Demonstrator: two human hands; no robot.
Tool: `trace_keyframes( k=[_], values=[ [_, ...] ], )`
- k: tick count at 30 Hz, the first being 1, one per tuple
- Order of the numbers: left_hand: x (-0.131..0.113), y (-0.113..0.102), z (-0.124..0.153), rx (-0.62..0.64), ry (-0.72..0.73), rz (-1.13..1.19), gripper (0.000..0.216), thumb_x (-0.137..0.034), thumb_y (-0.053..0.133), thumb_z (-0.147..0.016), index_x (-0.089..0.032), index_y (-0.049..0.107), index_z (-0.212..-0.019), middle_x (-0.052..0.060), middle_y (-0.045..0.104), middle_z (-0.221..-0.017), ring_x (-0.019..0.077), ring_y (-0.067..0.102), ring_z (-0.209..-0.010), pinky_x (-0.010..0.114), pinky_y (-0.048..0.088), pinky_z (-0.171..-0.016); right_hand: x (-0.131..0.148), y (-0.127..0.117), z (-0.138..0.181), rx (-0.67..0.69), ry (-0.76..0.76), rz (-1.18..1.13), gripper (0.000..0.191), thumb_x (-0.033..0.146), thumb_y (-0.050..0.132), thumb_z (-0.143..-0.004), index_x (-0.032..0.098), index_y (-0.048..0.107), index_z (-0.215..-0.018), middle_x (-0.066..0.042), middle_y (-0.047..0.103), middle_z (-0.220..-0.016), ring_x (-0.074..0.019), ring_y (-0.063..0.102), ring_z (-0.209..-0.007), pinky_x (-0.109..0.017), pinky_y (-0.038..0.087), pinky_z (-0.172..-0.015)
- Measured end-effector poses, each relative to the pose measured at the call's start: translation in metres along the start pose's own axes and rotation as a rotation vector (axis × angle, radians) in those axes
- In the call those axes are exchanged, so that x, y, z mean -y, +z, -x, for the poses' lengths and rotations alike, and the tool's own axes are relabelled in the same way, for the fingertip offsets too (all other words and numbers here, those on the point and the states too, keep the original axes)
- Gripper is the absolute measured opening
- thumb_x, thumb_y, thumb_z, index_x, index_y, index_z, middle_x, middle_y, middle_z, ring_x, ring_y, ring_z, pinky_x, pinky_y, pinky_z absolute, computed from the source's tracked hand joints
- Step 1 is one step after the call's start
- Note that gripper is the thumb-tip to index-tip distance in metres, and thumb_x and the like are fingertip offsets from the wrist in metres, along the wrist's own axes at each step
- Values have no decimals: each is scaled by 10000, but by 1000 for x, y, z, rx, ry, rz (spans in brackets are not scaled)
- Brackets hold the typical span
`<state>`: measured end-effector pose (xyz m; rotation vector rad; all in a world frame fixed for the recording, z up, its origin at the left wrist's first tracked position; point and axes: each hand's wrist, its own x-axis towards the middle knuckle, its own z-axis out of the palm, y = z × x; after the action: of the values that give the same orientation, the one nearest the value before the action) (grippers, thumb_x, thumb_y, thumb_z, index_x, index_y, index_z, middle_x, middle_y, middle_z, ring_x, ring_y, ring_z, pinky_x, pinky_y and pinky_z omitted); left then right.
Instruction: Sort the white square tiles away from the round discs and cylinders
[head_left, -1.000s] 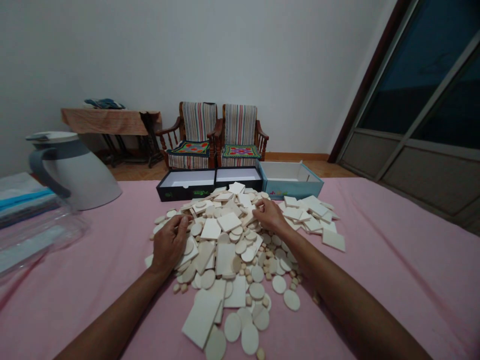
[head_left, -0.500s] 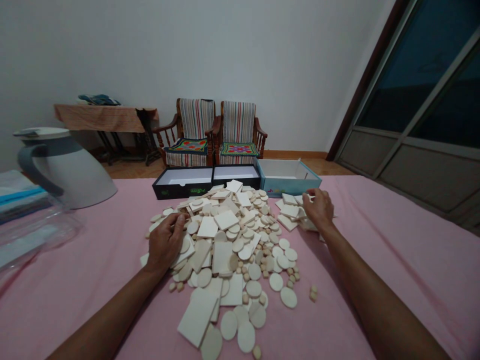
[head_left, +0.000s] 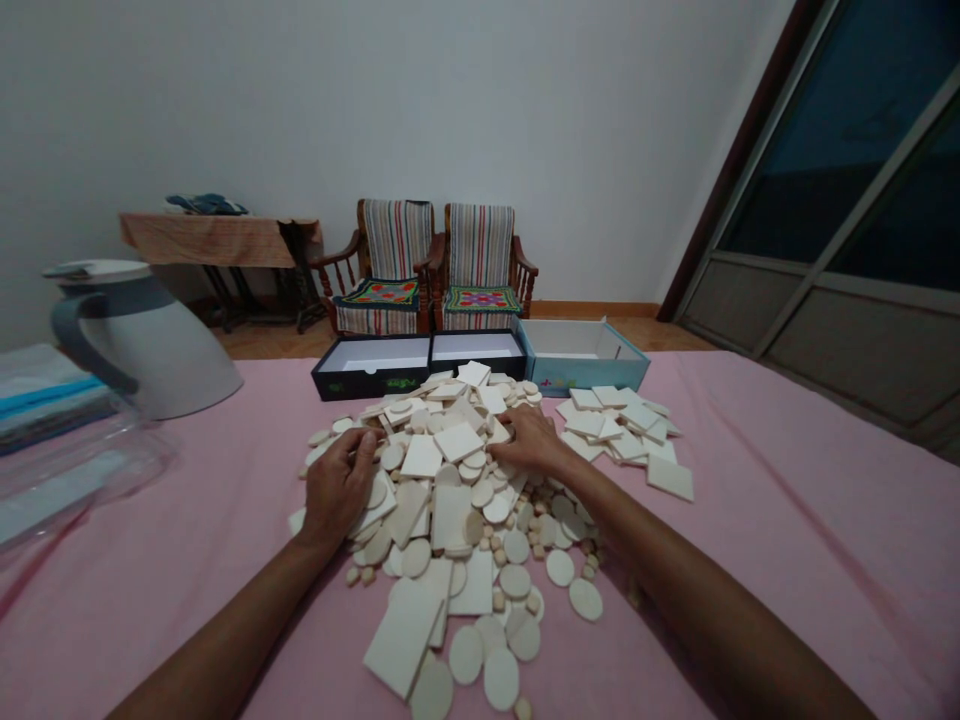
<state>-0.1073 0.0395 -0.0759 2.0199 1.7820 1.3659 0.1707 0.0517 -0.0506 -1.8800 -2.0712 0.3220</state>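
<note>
We have a heap of pale wooden squares, discs and little blocks [head_left: 452, 515] on the pink cloth [head_left: 787, 580] before us. Our left hand [head_left: 337, 485] rests at the heap's left edge, fingers curled; our right hand [head_left: 529, 440] is at its upper right, thumb and fingers bent among the pieces. We cannot tell whether either is closed on one. To the right lies a smaller pile of pale square wooden tiles [head_left: 628, 447]. Beyond, two open black rectangular boxes [head_left: 367, 386] stand beside an open light-blue rectangular box [head_left: 589, 376]
</note>
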Motion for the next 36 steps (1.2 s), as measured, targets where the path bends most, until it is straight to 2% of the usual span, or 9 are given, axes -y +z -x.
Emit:
trace_keyframes(
  k=[5,9,12,16,21,25,28,31,36],
  values=[
    [-1,-1,0,-1,8,-7,369,-455,418,-918,-207,692,-917,20,732,-925,181,670,-872,244,491,-744,12,5,2,-132,100,-158,340,284,670,-643,195,603,-964,-76,637,-1078,-281,536,-1064,-412,379,-884],
    [-2,-1,0,0,3,8,361,-452,426,-915,-207,693,-917,22,735,-930,185,671,-885,246,492,-751,19,9,9,-267,24,-324,147,185,572,-676,217,560,-819,-15,658,-901,-206,579,-904,-357,400,-840],
    [-2,-1,0,2,3,18,363,-456,427,-912,-206,689,-910,24,736,-929,185,672,-881,244,494,-745,11,4,9,-318,-21,-449,152,167,543,-656,216,548,-801,-5,643,-788,-170,584,-747,-298,437,-723],
    [-2,-1,0,5,2,1,369,-454,416,-914,-203,686,-905,27,734,-923,185,670,-867,248,489,-738,-31,-18,4,-481,72,-571,180,220,541,-637,201,572,-814,-20,642,-747,-180,593,-699,-295,466,-682],
    [-1,0,-1,4,2,-15,367,-447,415,-918,-207,693,-923,26,734,-959,189,668,-886,260,477,-754,-108,-48,-2,-758,396,-587,289,272,538,-638,159,622,-890,-69,666,-809,-225,621,-752,-340,485,-711],
    [-2,0,-1,4,-1,-12,367,-448,416,-915,-206,692,-914,23,734,-933,188,669,-873,255,476,-739,-129,-48,-1,-926,460,-426,328,286,542,-666,166,617,-962,-117,671,-1000,-254,611,-940,-386,477,-829],
    [-4,-1,-1,3,-3,-9,370,-452,417,-911,-201,689,-902,24,734,-922,189,669,-872,255,479,-739,-110,-34,-2,-826,245,-396,283,285,524,-716,172,606,-961,-110,672,-1003,-226,618,-900,-369,483,-816],
    [-5,-1,0,8,-8,11,368,-450,417,-910,-199,686,-904,25,735,-920,186,671,-871,252,485,-742,-73,-16,-10,-527,32,-389,209,260,525,-741,178,600,-918,-79,680,-944,-191,626,-824,-320,488,-751],
    [-4,-1,0,2,-11,17,369,-455,415,-911,-203,686,-909,24,737,-922,183,672,-852,250,486,-724,-18,3,-31,-260,27,-150,325,334,605,-751,163,588,-1026,-113,666,-1067,-228,616,-959,-347,461,-833]
  ],
)
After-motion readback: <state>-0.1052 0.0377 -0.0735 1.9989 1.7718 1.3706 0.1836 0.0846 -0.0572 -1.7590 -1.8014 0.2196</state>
